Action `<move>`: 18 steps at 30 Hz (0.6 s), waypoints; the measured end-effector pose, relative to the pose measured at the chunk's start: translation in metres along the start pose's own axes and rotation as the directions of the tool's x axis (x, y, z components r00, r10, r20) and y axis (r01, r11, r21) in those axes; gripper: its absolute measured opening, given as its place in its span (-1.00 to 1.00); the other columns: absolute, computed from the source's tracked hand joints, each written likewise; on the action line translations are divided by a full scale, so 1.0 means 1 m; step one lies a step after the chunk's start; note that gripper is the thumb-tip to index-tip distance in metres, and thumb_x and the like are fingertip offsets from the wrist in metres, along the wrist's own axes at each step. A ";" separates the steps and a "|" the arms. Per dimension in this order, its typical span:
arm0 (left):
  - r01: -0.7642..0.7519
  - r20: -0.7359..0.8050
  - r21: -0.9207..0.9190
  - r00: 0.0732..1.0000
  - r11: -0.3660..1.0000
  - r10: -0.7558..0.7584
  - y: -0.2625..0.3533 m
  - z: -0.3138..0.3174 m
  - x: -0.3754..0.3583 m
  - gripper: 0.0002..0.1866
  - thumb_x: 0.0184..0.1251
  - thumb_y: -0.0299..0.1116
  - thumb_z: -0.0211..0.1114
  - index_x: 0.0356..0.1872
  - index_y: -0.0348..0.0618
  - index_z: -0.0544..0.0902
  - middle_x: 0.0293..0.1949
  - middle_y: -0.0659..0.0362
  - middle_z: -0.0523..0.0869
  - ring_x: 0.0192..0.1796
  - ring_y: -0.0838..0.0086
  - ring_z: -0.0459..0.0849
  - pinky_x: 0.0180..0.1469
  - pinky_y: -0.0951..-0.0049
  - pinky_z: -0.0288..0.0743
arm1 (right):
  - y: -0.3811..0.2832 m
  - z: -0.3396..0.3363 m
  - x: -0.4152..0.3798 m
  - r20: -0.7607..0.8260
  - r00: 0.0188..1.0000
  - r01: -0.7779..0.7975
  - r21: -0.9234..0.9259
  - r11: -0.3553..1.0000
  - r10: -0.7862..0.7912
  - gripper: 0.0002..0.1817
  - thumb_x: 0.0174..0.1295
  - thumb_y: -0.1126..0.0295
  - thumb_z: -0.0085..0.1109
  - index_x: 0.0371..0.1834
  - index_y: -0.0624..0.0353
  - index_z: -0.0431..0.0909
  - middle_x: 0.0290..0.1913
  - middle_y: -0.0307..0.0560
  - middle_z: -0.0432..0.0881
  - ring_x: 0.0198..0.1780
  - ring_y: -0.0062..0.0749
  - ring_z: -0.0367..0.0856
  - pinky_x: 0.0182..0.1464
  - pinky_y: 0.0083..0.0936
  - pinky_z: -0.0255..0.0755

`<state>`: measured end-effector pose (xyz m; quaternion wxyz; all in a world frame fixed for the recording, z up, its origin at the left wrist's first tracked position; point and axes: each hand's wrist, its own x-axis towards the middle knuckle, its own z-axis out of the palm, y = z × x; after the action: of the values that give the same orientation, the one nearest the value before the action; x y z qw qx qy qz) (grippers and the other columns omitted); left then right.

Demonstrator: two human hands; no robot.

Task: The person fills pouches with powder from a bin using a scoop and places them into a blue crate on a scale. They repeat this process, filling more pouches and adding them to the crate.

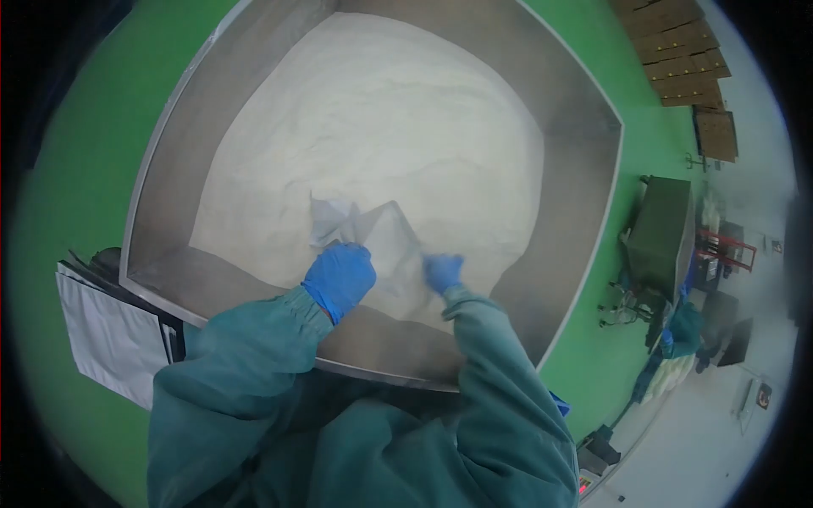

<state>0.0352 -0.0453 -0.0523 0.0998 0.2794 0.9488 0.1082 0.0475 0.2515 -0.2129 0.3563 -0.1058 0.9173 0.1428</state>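
Observation:
A thin, greyish-white plastic bag (391, 239) lies crumpled over the white powder (381, 110), its top edge standing up in peaks. My left hand (341, 279), in a blue glove, is closed in a fist on the left part of the bag. On the other side, my right hand (443, 273), also gloved in blue, is curled closed at the bag's right edge and slightly blurred by motion. Both hands are low over the powder, near the close side of the large metal bin (580, 169) that holds it. The fingertips of both hands are hidden.
The bin's near rim runs under my forearms. At left, white and black flat bags (114, 330) hang beside the bin. A grey-green wheeled cart (660, 224) stands on the green floor to the right. Farther off are a co-worker's sleeve (684, 326) and stacked brown boxes (677, 46).

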 end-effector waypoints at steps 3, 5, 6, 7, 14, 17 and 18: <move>-0.028 0.051 0.003 0.998 1.000 0.028 -0.001 -0.009 0.001 -0.89 0.01 -0.50 0.18 -0.40 -0.28 0.53 -0.47 0.03 0.60 -0.39 0.26 0.67 -0.45 0.32 0.56 | -0.038 0.013 -0.024 0.018 0.982 0.184 0.126 0.975 -0.188 -0.72 0.09 0.31 -0.01 -0.14 -0.09 0.60 -0.24 -0.12 0.68 -0.11 -0.18 0.63 0.01 0.12 0.22; -0.038 0.030 0.009 0.999 0.999 0.038 -0.002 -0.007 0.003 -0.89 0.00 -0.49 0.18 -0.40 -0.28 0.53 -0.48 0.04 0.60 -0.39 0.26 0.67 -0.46 0.32 0.55 | -0.021 -0.002 -0.020 0.234 0.959 0.034 0.470 0.882 -0.162 -0.73 0.08 0.31 0.00 -0.21 0.05 0.64 -0.19 -0.01 0.66 -0.09 -0.13 0.61 -0.02 -0.02 0.32; -0.047 0.016 0.007 0.999 0.999 0.047 -0.002 -0.005 0.001 -0.88 0.00 -0.49 0.19 -0.41 -0.27 0.53 -0.49 0.05 0.60 -0.39 0.27 0.67 -0.46 0.32 0.55 | -0.014 -0.008 -0.030 0.233 0.960 0.033 0.467 0.884 -0.158 -0.73 0.08 0.31 0.00 -0.21 0.05 0.64 -0.19 -0.01 0.66 -0.09 -0.13 0.61 -0.02 -0.02 0.32; -0.046 0.006 0.005 0.999 0.999 0.046 -0.002 -0.005 0.000 -0.88 0.00 -0.49 0.19 -0.41 -0.27 0.53 -0.49 0.05 0.60 -0.39 0.27 0.67 -0.46 0.32 0.55 | -0.007 -0.025 -0.047 0.226 0.953 0.030 0.592 0.805 -0.202 -0.73 0.09 0.32 0.04 -0.21 0.14 0.64 -0.23 0.02 0.67 -0.14 -0.12 0.62 -0.04 -0.19 0.37; -0.090 0.042 0.017 0.995 0.996 0.089 -0.001 0.009 0.004 -0.93 0.00 -0.46 0.19 -0.49 -0.18 0.62 -0.50 0.10 0.63 -0.40 0.30 0.68 -0.44 0.34 0.53 | 0.062 -0.151 -0.169 -0.021 0.965 0.186 0.759 0.623 -0.262 -0.71 0.15 0.29 0.01 -0.19 0.22 0.61 -0.27 0.22 0.63 -0.21 0.05 0.61 -0.10 -0.27 0.46; -0.068 0.099 0.016 0.993 0.998 0.066 0.002 0.005 0.002 -0.90 0.02 -0.44 0.19 -0.45 -0.18 0.65 -0.47 0.10 0.66 -0.38 0.30 0.69 -0.43 0.33 0.53 | 0.057 -0.233 -0.216 -0.039 0.992 0.120 0.501 0.857 -0.117 -0.76 0.15 0.30 0.02 -0.32 0.20 0.63 -0.39 0.15 0.63 -0.34 0.07 0.60 -0.23 -0.21 0.48; -0.071 0.139 0.012 0.988 0.997 0.068 0.004 0.003 0.003 -0.87 0.03 -0.43 0.19 -0.41 -0.19 0.67 -0.46 0.10 0.67 -0.37 0.29 0.70 -0.42 0.32 0.53 | 0.047 -0.254 -0.226 -0.152 0.981 0.160 0.274 0.948 -0.121 -0.79 0.15 0.30 0.02 -0.40 0.16 0.62 -0.46 0.10 0.62 -0.41 0.04 0.60 -0.32 -0.20 0.47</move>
<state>0.0350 -0.0399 -0.0550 0.1591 0.3199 0.9302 0.0841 0.0391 0.2312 0.1293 0.3149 -0.1278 0.9402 -0.0240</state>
